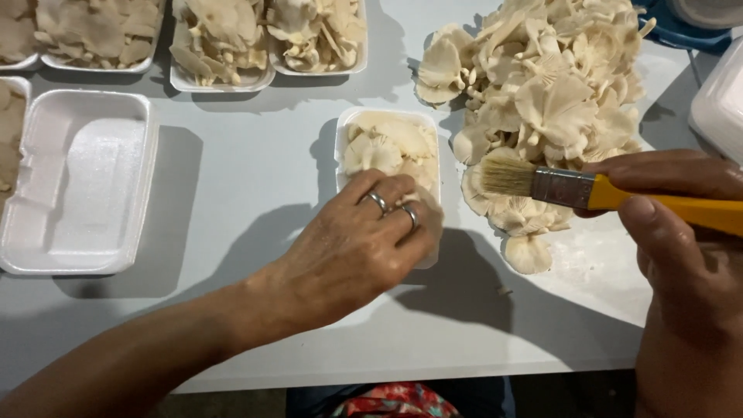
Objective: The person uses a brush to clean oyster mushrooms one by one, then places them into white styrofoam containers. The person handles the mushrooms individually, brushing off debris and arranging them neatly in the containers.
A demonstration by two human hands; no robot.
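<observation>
Oyster mushrooms [391, 147] half fill a small white foam tray [344, 128] at the middle of the pale grey table [255, 178]. Left hand [352, 248], two rings on its fingers, lies over the tray's near end, fingers curled down onto the mushrooms inside; whether they pinch one I cannot tell. Right hand [681, 232] grips a yellow-handled paintbrush [588, 190], thumb on top, its bristles over the edge of a big loose heap of mushrooms [549, 101] just right of the tray. An empty foam tray [77, 182] sits well apart at the left, and filled trays [224, 42] line the far edge
</observation>
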